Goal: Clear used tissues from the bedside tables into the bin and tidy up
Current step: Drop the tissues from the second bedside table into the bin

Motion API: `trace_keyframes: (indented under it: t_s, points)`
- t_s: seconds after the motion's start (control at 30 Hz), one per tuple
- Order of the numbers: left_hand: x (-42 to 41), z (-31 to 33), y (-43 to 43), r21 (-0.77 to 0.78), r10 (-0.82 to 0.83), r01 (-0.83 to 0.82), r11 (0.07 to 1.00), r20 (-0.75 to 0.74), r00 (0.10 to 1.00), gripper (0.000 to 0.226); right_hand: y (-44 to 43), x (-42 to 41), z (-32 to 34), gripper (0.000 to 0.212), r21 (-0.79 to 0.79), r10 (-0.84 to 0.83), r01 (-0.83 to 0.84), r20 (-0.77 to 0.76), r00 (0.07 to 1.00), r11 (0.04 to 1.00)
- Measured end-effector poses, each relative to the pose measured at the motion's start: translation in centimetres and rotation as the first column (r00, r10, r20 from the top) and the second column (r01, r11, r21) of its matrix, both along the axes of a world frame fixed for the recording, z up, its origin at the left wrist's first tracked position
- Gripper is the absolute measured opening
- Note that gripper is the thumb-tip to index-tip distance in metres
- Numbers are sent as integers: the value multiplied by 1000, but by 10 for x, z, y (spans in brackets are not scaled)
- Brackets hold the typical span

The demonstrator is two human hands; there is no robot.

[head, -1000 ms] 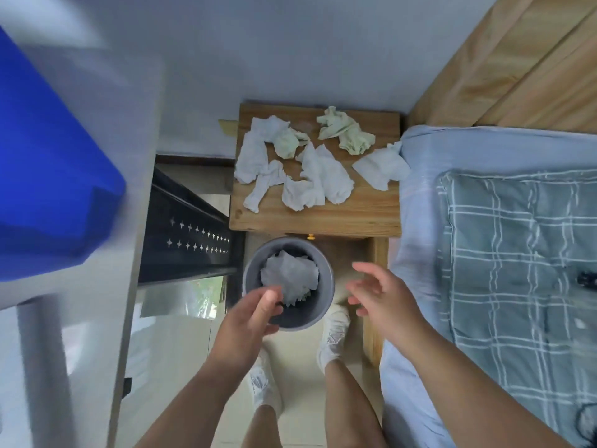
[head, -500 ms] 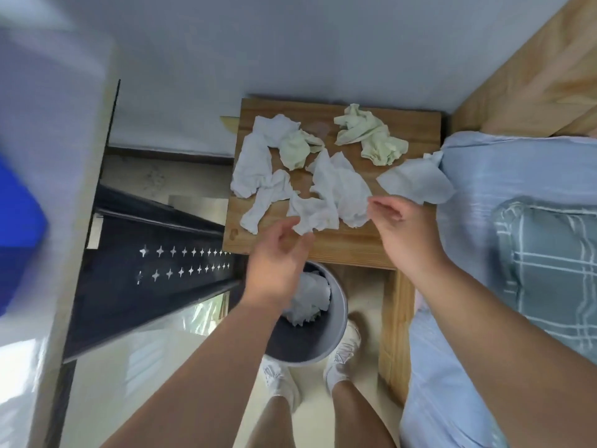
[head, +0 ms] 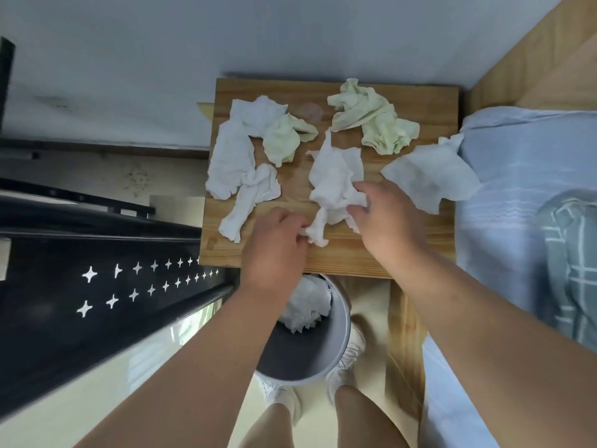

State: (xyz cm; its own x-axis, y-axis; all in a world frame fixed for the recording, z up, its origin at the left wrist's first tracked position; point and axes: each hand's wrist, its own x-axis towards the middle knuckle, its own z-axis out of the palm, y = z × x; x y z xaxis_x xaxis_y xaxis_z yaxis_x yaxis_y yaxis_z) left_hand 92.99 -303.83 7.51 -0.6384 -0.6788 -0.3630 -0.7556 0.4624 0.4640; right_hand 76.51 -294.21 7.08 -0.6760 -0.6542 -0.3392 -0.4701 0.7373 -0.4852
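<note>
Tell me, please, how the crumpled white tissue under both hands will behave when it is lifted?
Probably floppy: the white tissue lies crumpled, with a limp twisted tail at the left hand. Likely very light, since it looks thin. It may tear if the right hand pulls the other way.

Wooden bedside table [head: 349, 260]: one. Grey bin [head: 303, 354]: one. White tissue clumps [head: 235, 160] [head: 336, 176] [head: 429, 176]: three on table, one in bin [head: 307, 305]. Pale green tissue clumps [head: 286, 139] [head: 374, 121]: two.
</note>
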Motion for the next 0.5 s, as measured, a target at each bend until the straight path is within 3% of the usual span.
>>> trace_keyframes:
  t_s: [0.17, 0.27, 0.5]
  points:
    - [10, 21, 5, 170, 234, -212, 962, -124, 964, 26, 13, -4, 20, 27, -132, -29, 20, -60, 998, 991]
    - [15, 43, 6, 322, 399, -329, 888, -180, 899, 41, 16, -5, 41, 33, -184, -52, 43, -42, 998, 982]
    - [29, 84, 7, 438, 564, -431, 788, -236, 791, 34, 22, 3, 83, 32, -310, -168, 163, 11, 986, 937]
